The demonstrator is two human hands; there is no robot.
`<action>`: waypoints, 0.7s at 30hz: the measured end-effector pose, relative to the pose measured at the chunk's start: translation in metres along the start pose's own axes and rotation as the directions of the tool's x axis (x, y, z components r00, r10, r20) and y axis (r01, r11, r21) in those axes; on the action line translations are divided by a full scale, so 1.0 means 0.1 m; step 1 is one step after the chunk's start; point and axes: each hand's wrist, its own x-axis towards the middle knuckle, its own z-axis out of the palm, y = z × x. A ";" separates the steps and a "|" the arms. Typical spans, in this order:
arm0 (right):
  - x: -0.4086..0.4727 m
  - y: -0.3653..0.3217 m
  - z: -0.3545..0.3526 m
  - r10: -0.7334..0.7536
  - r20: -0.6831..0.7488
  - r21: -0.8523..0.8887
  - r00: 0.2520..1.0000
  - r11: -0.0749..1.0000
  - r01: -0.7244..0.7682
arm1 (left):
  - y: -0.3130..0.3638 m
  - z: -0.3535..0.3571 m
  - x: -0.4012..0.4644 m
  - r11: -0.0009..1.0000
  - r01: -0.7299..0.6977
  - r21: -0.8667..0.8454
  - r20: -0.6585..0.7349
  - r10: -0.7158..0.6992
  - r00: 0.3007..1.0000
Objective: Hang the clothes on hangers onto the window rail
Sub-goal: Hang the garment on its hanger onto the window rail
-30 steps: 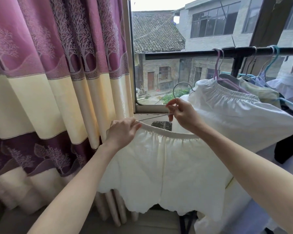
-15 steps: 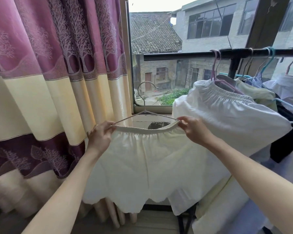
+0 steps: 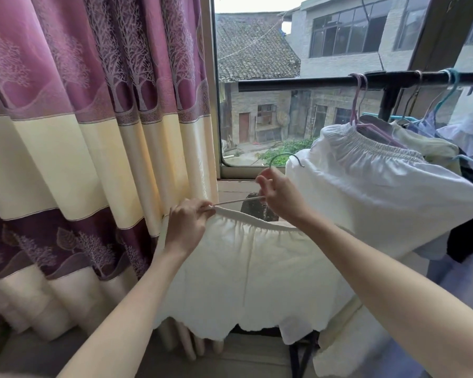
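Our left hand (image 3: 187, 227) pinches the cream shorts (image 3: 246, 274) waistband onto the wire hanger (image 3: 239, 200); our right hand (image 3: 280, 199) grips the hanger's neck below its hook, probably to steady it. The rail (image 3: 298, 83) runs well above both hands.

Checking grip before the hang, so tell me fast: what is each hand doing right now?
Left hand: grips the shorts' waistband at the hanger's end.
Right hand: pinches the hanger's neck, below the hook.
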 end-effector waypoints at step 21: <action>-0.03 0.28 -0.22 -0.007 -0.428 -0.240 0.904 0.965 -0.106 | -0.61 0.02 -0.16 0.863 0.476 0.169 -0.109 -0.464 0.879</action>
